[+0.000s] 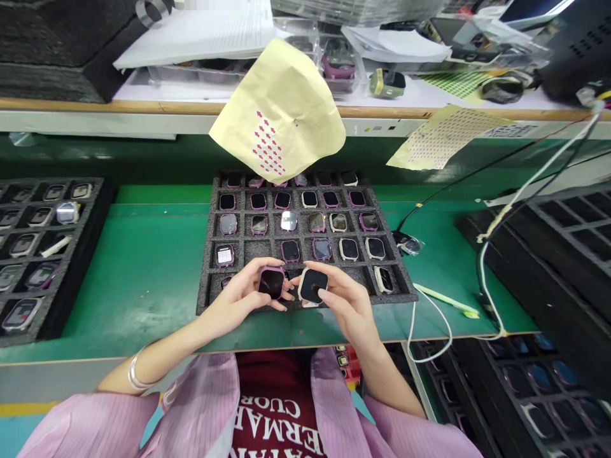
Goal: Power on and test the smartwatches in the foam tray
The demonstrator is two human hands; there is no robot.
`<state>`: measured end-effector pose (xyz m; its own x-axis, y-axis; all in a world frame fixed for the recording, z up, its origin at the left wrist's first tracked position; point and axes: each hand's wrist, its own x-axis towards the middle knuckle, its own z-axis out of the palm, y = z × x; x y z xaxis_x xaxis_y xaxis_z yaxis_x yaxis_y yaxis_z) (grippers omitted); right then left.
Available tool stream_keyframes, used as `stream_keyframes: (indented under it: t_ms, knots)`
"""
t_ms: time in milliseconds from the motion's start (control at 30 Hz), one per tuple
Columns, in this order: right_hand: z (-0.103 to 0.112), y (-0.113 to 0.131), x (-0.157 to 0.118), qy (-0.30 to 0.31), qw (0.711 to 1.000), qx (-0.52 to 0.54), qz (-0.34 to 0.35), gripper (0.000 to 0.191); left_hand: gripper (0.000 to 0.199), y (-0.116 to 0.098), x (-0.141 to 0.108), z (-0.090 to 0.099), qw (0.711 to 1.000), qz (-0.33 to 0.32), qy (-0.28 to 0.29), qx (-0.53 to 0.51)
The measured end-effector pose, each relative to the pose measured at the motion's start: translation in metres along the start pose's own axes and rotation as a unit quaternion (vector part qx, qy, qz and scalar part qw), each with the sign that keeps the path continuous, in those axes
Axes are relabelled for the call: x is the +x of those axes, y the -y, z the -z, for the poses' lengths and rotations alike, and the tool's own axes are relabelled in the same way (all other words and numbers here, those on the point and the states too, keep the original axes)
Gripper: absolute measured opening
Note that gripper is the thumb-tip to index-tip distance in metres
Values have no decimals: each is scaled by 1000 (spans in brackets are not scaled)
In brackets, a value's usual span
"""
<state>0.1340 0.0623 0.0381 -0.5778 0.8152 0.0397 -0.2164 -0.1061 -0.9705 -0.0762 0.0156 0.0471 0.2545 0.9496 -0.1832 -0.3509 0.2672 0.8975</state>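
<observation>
Lilac sleeve (90, 425) — purple watch (271, 283), dark-screened

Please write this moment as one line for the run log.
left hand: holds purple-framed watch | right hand: holds pale-framed watch | location: over dark tray, near side | both held watches: screens dark

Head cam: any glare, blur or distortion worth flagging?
Head view: strong glare on one watch screen in the middle tray; head view: right-side tray looks soft and stretched near the edge; head view: purple watch in the left hand reads clearer.
</observation>
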Motion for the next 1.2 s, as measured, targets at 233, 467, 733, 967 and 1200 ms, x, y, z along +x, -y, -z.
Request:
stream_keyframes:
  t_ms: [233,467,733,967,1200]
  knots:
    - [1,1,-6,59,997,16,-49,57,39,-1,-3,-4,981,16,-76,179]
    - [2,-4,-5,29,995,82,-57,49,38,7,-8,-8,969,-10,-106,221]
    - [2,-14,-3,-10,992,120,-39,40,38,13,-9,-6,934,-49,-116,335]
    - [3,-12,-4,-12,996,91,-22,40,45,14,-11,-6,913,-97,-114,379]
    - [5,-13,-4,-19,997,68,-10,40,52,19,-9,-5,913,-142,-118,364]
